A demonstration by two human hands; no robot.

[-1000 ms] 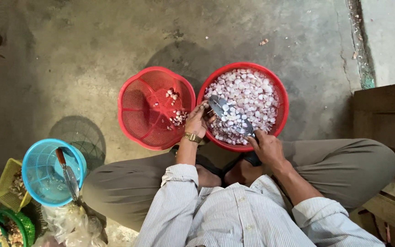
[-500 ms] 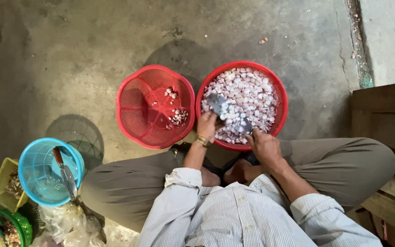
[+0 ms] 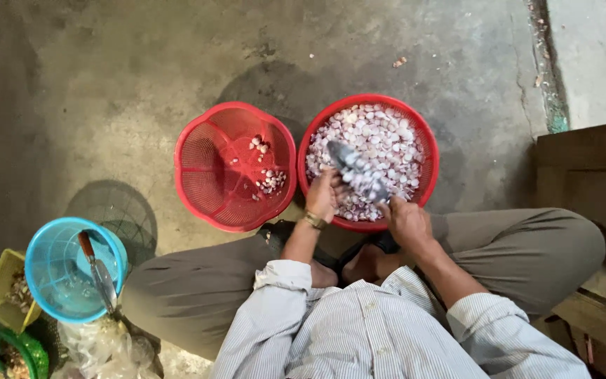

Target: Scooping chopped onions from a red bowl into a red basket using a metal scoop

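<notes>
Both hands work over the red basin (image 3: 426, 133) of shallots (image 3: 380, 140): left hand (image 3: 325, 193) pinches one bulb, right hand (image 3: 405, 221) closes on the knife (image 3: 355, 168); I keep the blade angled away from my fingers.

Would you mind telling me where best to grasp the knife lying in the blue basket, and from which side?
Probably by the brown handle end. The knife lies slanted in the blue basket, handle toward the far rim, blade toward the near rim. Coming from above at the far side keeps fingers off the blade and clear of the basket wall.
</notes>
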